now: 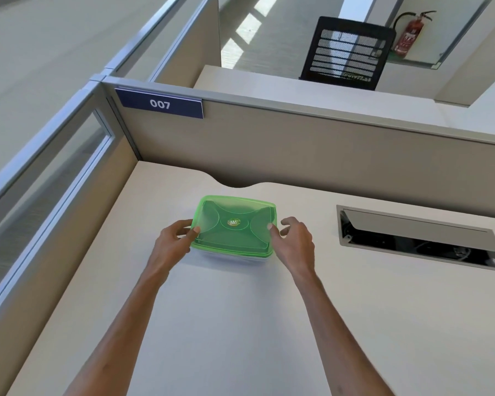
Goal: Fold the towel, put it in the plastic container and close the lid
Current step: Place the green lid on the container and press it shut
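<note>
Head view: translucent green lid (235, 224) covers clear container (240, 259), seemingly seated

"007" on blue plate (160, 104); lid sticker (234, 222) perhaps "M"

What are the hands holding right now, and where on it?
The green lid: left hand pinches its left edge, thumb on top; right hand only touches the right edge with its thumb, fingers clear.
</note>
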Action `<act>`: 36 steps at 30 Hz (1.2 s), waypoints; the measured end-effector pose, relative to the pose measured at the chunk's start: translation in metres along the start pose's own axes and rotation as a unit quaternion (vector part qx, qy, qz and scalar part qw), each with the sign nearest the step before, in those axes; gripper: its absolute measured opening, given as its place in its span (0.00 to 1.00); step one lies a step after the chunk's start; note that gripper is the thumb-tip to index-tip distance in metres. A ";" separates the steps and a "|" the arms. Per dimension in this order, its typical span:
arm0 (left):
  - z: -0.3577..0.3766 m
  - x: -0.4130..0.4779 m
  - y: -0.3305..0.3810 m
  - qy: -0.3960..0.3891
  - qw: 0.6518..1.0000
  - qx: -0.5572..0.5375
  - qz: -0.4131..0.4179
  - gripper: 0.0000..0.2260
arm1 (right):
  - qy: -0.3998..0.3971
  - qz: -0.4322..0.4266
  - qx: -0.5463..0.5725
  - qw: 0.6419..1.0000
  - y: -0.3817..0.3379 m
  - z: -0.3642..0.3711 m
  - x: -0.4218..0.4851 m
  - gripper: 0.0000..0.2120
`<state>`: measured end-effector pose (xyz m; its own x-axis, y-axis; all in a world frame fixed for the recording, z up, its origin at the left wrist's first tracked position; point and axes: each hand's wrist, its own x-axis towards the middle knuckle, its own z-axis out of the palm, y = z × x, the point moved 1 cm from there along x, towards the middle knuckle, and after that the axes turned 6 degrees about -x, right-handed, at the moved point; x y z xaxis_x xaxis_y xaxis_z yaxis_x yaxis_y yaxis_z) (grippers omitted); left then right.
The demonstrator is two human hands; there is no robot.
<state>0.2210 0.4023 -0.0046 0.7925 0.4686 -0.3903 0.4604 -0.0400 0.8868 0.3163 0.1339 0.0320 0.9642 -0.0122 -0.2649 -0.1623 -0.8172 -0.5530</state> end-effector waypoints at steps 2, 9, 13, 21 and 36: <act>0.000 -0.004 -0.001 -0.008 1.000 0.012 0.007 0.21 | -0.050 0.033 0.052 0.997 0.012 0.001 -0.007 0.25; -0.003 -0.010 -0.001 -0.046 0.999 0.028 0.000 0.25 | -0.145 0.107 0.250 0.951 0.029 0.011 -0.016 0.17; 0.000 -0.012 0.002 -0.059 0.996 0.060 0.035 0.25 | -0.150 0.122 0.302 0.933 0.032 0.011 -0.014 0.17; -0.012 -0.012 -0.016 -0.095 0.993 -0.068 -0.006 0.17 | -0.161 0.110 0.325 0.925 0.038 0.012 -0.015 0.19; -0.003 -0.005 -0.028 -0.066 0.966 -0.239 -0.078 0.20 | -0.167 0.107 0.329 0.923 0.048 0.014 -0.006 0.16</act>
<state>0.2029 0.4038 -0.0271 0.7867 0.3189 -0.5286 0.3658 0.4489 0.8153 0.3001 0.1027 -0.0046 0.7944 0.1350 -0.5923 -0.5401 -0.2892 -0.7903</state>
